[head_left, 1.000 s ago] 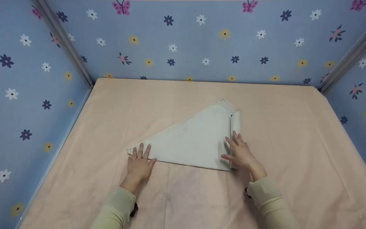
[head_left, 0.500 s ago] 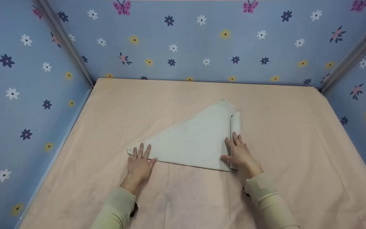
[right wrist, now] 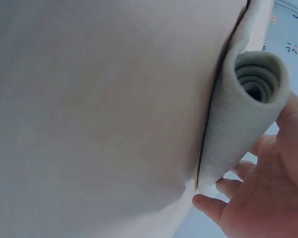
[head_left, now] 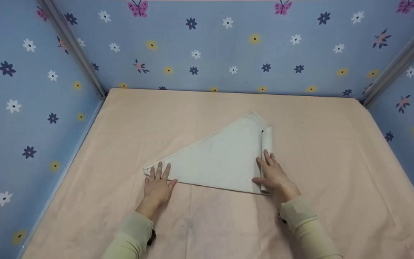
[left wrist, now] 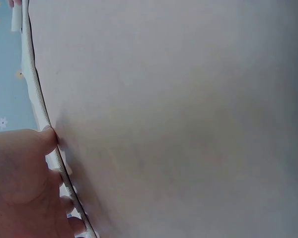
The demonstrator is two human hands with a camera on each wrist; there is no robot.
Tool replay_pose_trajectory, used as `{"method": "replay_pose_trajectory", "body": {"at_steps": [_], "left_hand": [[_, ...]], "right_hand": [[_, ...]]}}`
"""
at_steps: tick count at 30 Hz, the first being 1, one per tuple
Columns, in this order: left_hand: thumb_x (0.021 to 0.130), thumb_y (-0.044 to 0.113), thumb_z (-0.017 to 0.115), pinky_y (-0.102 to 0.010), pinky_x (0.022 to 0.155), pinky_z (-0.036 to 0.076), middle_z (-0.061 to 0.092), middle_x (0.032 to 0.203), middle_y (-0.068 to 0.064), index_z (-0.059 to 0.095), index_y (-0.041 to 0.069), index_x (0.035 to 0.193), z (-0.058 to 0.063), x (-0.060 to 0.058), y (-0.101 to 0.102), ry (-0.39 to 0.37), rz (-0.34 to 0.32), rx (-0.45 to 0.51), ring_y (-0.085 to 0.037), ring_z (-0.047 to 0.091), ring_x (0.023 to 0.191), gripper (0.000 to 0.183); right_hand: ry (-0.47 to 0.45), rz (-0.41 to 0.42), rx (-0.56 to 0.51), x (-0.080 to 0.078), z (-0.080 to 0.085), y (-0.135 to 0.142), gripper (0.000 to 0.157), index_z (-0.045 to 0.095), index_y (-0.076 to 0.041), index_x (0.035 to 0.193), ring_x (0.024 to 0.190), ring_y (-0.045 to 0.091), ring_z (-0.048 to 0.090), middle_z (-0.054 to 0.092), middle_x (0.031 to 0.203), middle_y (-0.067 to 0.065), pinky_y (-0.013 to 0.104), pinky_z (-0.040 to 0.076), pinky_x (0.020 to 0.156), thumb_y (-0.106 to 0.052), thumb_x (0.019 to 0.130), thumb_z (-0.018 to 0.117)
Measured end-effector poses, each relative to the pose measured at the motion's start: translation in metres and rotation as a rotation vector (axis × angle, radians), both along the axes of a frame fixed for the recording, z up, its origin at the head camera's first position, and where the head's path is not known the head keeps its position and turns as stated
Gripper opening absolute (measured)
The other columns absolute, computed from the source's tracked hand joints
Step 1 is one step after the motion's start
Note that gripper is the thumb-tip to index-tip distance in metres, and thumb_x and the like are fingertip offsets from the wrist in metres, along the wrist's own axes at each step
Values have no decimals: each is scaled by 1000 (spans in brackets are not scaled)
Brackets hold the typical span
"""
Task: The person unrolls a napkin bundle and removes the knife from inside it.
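Note:
A pale folded cloth (head_left: 214, 158) lies flat, with a narrow left end and a wider right side. Its right edge is wound into a roll (head_left: 266, 138); the right wrist view shows the coiled layers at the near end of that roll (right wrist: 238, 114). My left hand (head_left: 157, 189) rests with spread, straight fingers on the cloth's narrow left end. Fingers extended and parted, my right hand (head_left: 274, 176) touches the roll near its lower half, the thumb on the flat cloth side. In the right wrist view the right hand (right wrist: 273, 193) lies alongside the roll without curling round it.
A peach cover (head_left: 322, 144) with light creases spreads over the table. Blue flower-patterned panels (head_left: 221, 54) stand at the back and both sides, with grey posts (head_left: 74, 46) at the corners.
My right hand has shifted only slightly on the roll, first a little left, then back right. The left hand and the flat part of the cloth have stayed put.

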State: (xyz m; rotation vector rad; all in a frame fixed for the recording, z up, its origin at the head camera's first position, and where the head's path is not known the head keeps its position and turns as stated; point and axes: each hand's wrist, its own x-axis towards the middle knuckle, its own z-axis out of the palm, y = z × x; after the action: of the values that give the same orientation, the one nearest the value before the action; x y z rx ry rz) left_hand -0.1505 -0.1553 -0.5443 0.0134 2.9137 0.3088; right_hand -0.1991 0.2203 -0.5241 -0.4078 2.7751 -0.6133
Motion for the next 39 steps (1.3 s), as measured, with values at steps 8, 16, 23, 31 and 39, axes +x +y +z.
{"method": "replay_pose_trajectory", "body": {"at_steps": [8, 16, 23, 31, 39], "left_hand": [[94, 44, 32, -59, 99, 13, 4, 146, -19, 14, 10, 143, -1, 1, -1, 1, -7, 13, -42, 3, 130, 62], [94, 44, 32, -58, 99, 13, 5, 146, -19, 14, 10, 143, 0, 2, -2, 8, -14, 19, -42, 3, 130, 62], [94, 44, 31, -58, 99, 13, 6, 146, -19, 15, 10, 143, 0, 0, -2, 11, -7, 8, -42, 4, 130, 62], [94, 45, 31, -58, 99, 14, 5, 146, -20, 16, 9, 143, -1, 0, -1, 5, -5, 8, -42, 4, 130, 62], [94, 46, 30, -59, 99, 12, 4, 146, -18, 14, 11, 143, -2, 1, -2, -12, 1, 10, -42, 3, 130, 63]], "right_hand": [[-7, 15, -6, 0, 3, 6, 79, 28, -2, 138, 131, 39, -2, 0, 145, 21, 57, 11, 101, -35, 78, 67], [-15, -7, -39, 2, 5, 14, 79, 29, -4, 138, 132, 37, -1, 2, 146, 21, 55, 9, 102, -35, 77, 69], [-23, -51, -58, 5, 7, 18, 80, 29, -7, 139, 132, 35, -1, 2, 146, 19, 53, 9, 102, -34, 76, 69], [-50, -96, -49, 7, 7, 25, 81, 26, -10, 140, 131, 38, 2, 2, 146, 19, 56, 13, 101, -35, 76, 69], [-37, -76, -53, 9, 7, 33, 81, 24, -5, 140, 128, 46, 10, 5, 144, 24, 58, 17, 98, -34, 78, 68]]}}
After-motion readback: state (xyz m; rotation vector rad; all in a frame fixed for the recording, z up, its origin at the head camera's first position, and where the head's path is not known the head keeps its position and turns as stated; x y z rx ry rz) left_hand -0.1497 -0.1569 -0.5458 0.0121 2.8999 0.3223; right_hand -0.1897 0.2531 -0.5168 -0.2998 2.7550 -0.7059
